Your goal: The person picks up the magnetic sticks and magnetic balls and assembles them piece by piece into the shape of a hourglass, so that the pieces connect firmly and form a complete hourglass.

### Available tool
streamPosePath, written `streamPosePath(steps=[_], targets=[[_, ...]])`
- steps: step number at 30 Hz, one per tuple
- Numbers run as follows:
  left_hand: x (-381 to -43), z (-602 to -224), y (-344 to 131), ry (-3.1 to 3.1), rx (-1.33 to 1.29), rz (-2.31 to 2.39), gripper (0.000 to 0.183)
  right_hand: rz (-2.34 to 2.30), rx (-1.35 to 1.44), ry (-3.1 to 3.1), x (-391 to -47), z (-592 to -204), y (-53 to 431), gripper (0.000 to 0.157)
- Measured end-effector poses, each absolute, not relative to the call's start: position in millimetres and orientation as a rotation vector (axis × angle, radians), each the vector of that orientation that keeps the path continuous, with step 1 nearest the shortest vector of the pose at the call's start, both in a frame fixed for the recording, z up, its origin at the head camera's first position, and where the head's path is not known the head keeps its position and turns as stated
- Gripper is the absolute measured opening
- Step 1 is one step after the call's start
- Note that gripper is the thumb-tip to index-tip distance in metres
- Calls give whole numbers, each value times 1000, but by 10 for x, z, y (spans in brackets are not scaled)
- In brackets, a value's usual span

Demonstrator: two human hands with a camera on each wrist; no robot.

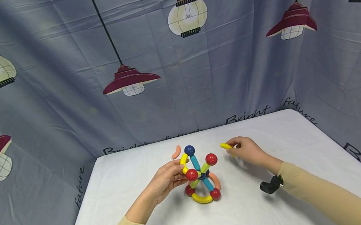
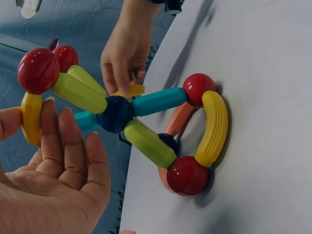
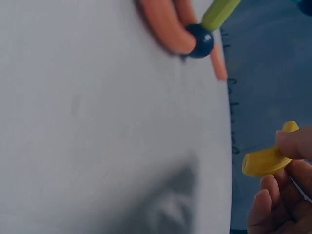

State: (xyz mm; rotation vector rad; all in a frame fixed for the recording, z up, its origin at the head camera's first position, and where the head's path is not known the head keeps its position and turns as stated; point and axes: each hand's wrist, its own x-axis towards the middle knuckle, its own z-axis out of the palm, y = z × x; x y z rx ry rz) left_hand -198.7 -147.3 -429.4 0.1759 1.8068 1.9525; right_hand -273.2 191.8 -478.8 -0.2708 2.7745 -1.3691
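A toy structure of balls and rods stands on the table, its lower ring made of red balls, a yellow curved rod (image 2: 213,129) and orange curved rods (image 1: 215,181). Blue and lime straight rods meet at a dark blue ball (image 2: 116,114) in its middle. My left hand (image 1: 167,179) pinches the upper yellow curved rod (image 2: 31,119), which joins a red ball (image 2: 38,70), between thumb and fingers. To the right of the structure and apart from it, my right hand (image 1: 246,151) pinches a separate yellow curved rod (image 3: 265,162) above the table.
One loose orange curved rod (image 1: 176,152) lies behind the structure on the white table (image 1: 273,134). A grey-blue curtain (image 1: 166,110) printed with lamps hangs behind the table and at both sides.
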Motion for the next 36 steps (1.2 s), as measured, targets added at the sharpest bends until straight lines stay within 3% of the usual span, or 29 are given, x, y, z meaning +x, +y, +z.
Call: streamPosePath(steps=[12,21,36], targets=[[-1987,-4283,-1466,1817,184,1961,49,-1771,-112,2389,-2603,-4479,1749,49],[-1986,-4282,-1467,1814,171,1958,55,-1949,-65,2136,-2475,-4299,1643,59],[-1978,-4288,-1468,1794,181,1965,52,-2062,-13,1912,-2363,-4203,1558,52]])
